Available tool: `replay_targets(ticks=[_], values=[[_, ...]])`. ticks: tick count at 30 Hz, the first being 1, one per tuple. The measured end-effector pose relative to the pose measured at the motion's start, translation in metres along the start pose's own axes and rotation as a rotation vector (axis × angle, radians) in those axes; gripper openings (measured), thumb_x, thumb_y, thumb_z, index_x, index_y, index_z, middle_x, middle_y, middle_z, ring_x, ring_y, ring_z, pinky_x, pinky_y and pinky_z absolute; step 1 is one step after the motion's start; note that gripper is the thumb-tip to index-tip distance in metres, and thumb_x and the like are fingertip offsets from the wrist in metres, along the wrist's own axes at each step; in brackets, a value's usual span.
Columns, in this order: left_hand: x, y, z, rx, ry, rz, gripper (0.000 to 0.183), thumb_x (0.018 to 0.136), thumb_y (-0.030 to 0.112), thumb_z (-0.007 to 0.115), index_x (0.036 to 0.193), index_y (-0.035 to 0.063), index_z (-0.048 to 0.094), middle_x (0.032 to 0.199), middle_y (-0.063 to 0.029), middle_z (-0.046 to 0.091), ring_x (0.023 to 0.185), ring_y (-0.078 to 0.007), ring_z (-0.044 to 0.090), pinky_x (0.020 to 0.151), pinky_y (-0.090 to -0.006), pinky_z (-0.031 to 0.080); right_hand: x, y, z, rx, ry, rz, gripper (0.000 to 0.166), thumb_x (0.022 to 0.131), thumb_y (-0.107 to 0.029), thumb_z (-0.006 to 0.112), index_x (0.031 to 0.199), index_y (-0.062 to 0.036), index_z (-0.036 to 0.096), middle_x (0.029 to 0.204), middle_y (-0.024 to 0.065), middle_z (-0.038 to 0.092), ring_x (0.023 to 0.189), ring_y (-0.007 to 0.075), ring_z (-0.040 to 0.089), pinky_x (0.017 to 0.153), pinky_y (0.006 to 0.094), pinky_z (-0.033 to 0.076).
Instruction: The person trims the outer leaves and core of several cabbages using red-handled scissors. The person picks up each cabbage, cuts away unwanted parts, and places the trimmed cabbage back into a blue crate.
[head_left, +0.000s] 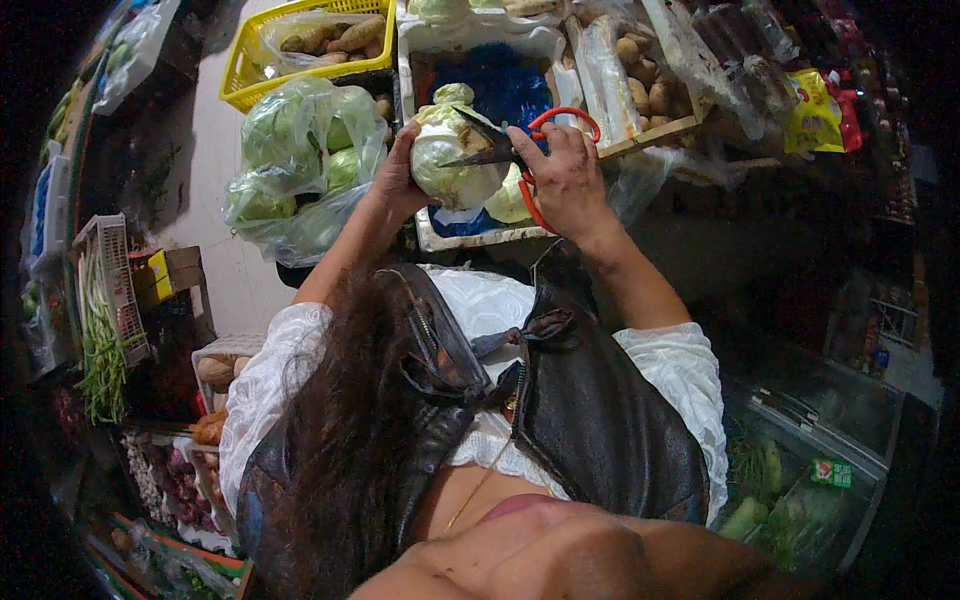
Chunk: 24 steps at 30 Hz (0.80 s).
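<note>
My left hand (401, 172) grips a pale green cabbage (450, 169) from its left side, over a white foam box (480, 240) with a blue lining. In my right hand (562, 176) is a pair of scissors (529, 150) with red handles and dark blades. The blades stand apart, one across the front of the cabbage and one near its browned upper part. Below them in the foam box lies a loose pale leaf or piece of cabbage (510, 201). Part of the handle is hidden by my right fingers.
Left of the foam box are bagged cabbages (281, 135) and a yellow basket (236, 71) of brown root vegetables. On the right stands a wooden-edged crate (660, 135) of potatoes. A glass-topped case (817, 450) with green vegetables is at lower right; green stalks (101, 337) lie far left.
</note>
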<state>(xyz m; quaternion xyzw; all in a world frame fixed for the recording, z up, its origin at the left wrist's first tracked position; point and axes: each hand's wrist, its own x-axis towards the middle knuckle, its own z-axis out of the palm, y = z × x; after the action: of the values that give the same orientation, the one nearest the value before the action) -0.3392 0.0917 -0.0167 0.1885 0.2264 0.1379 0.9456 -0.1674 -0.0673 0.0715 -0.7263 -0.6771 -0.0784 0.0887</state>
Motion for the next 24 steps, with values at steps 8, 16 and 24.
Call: replay_targets(ticks=[8, 16, 24], values=[[0.003, 0.005, -0.015, 0.039, 0.017, -0.001, 0.077, 0.081, 0.067, 0.054, 0.139, 0.0172, 0.042, 0.134, -0.0102, 0.052, 0.121, -0.032, 0.051, 0.096, -0.0624, 0.037, -0.009, -0.001, 0.01, -0.068, -0.021, 0.057, 0.054, 0.083, -0.014, 0.055, 0.137, -0.0128, 0.046, 0.125, 0.0187, 0.045, 0.121, 0.0336, 0.041, 0.104, 0.0507, 0.026], [0.003, 0.015, -0.032, 0.086, 0.023, -0.052, 0.078, 0.082, 0.068, 0.051, 0.139, 0.0168, 0.042, 0.135, -0.0106, 0.052, 0.121, -0.0315, 0.052, 0.096, -0.0623, 0.038, 0.009, -0.006, 0.014, -0.109, -0.02, -0.032, 0.046, 0.079, -0.015, 0.06, 0.124, -0.0118, 0.055, 0.103, 0.0127, 0.055, 0.099, 0.0297, 0.051, 0.082, 0.0458, 0.036], [-0.001, 0.018, -0.058, 0.077, -0.005, -0.148, 0.078, 0.085, 0.066, 0.051, 0.144, 0.0178, 0.034, 0.141, -0.0106, 0.045, 0.126, -0.0307, 0.048, 0.101, -0.0564, 0.039, 0.013, -0.002, 0.038, 0.116, -0.12, -0.005, 0.043, 0.075, -0.006, 0.062, 0.118, -0.0076, 0.06, 0.1, 0.0148, 0.057, 0.098, 0.0332, 0.055, 0.085, 0.043, 0.04]])
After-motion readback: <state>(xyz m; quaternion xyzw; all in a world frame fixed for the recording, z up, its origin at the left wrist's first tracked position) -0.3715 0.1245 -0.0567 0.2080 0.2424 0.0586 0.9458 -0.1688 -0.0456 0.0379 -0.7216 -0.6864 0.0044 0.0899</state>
